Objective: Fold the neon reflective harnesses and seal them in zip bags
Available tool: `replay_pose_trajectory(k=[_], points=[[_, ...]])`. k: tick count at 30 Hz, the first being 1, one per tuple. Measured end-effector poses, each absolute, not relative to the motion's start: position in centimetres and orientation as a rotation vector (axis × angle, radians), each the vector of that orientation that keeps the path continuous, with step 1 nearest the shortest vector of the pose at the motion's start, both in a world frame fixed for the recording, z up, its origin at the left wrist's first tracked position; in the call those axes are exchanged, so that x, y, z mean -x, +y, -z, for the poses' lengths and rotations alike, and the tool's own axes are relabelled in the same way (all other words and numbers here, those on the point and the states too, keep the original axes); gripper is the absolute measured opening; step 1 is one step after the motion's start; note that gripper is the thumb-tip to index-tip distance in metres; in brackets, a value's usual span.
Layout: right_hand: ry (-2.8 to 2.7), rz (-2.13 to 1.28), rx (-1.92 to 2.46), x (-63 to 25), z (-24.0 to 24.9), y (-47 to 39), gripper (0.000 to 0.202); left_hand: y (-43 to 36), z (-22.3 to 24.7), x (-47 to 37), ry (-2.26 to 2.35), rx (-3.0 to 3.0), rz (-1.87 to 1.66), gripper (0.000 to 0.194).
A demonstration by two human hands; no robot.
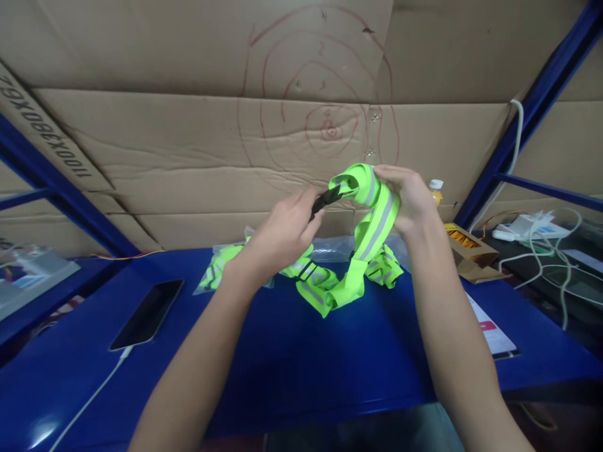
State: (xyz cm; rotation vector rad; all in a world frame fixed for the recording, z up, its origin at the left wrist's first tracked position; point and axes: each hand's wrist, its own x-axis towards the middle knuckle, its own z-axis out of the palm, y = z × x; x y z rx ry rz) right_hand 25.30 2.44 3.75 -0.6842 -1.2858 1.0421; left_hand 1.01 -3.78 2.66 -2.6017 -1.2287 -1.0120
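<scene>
A neon yellow-green reflective strap (375, 229) with a grey stripe hangs in loops above the blue table. My right hand (411, 198) is closed around its upper coil from the right side. With my left hand (296, 223) I pinch a black piece, perhaps a buckle (326, 199), at the coil's left opening. The strap's lower length runs down to the tabletop. Behind it lie more bundled reflective straps (308, 271), one with black fittings. At the left, a similar green bundle (221, 263) sits in clear plastic.
A phone (148, 314) on a white cable lies at the left of the blue table (301, 370). On the right are an open cardboard box (471, 251), a bottle (436, 191), a paper (492, 329) and tangled white cables (541, 245). Cardboard with red rings (330, 129) stands behind.
</scene>
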Motion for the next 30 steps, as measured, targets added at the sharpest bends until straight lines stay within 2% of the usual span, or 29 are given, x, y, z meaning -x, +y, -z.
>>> replay_pose_trajectory(k=[2, 7, 14, 19, 30], points=[[-1.325, -0.944, 0.781, -25.7, -3.5, 2.8, 0.016, -3.2, -2.4, -0.8, -1.159, 2.668, 1.121, 0.037], [-1.438, -0.312, 0.849, -25.2, -3.9, 1.4, 0.020, -2.2, -1.8, -0.7, -1.118, 2.672, 1.139, 0.034], [-2.018, -0.376, 0.814, -23.3, -3.9, -0.5, 0.038, -2.8, -1.1, -1.6, -1.090, 2.486, 1.047, 0.029], [-1.881, -0.629, 0.762, -22.7, -2.9, 0.7, 0.049, -3.3, -1.1, -1.9, -1.058, 2.480, 1.008, 0.027], [-1.877, -0.511, 0.784, -22.4, -3.1, 0.5, 0.049, -2.6, -0.8, -1.8, -0.992, 2.508, 1.114, 0.027]])
